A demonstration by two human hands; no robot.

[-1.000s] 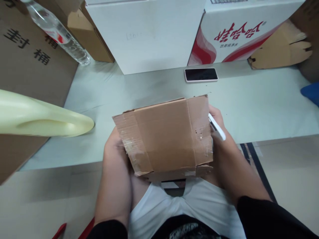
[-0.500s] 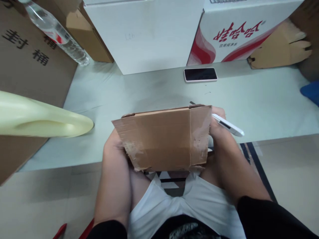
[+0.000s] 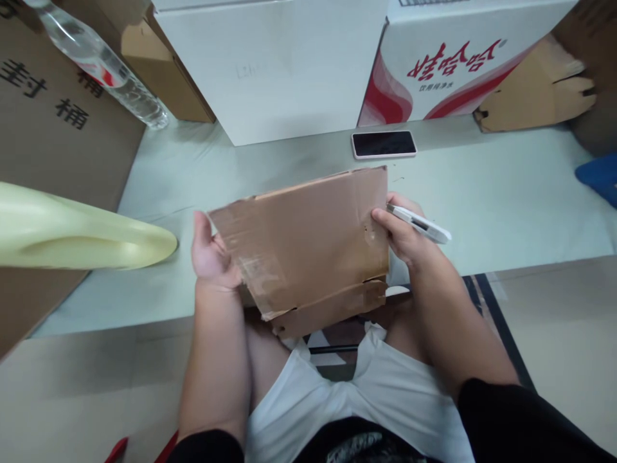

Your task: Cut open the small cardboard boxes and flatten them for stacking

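A brown flattened cardboard box [image 3: 308, 238] is tilted above my lap at the table's front edge, with worn tape on its left side and a folded flap along its bottom. My right hand [image 3: 405, 231] grips its right edge, thumb on the front face. That same hand also holds a white utility knife [image 3: 424, 226], its handle pointing right and away from the cardboard. At the left edge, my left hand [image 3: 212, 254] has its thumb stretched up, off the cardboard. Its palm faces the box and its other fingers are mostly hidden behind it.
A phone [image 3: 384, 145] lies on the pale green tablecloth [image 3: 506, 193]. Behind it stand a white box [image 3: 274, 71] and a red-and-white printed carton [image 3: 443, 71]. On the left are a pale yellow object [image 3: 96, 228], a water bottle [image 3: 103, 64] and a large carton [image 3: 72, 148].
The cardboard has turned and risen at its right side, bringing its lower flap into view. My left thumb has come off it, and my right thumb now shows on its front.
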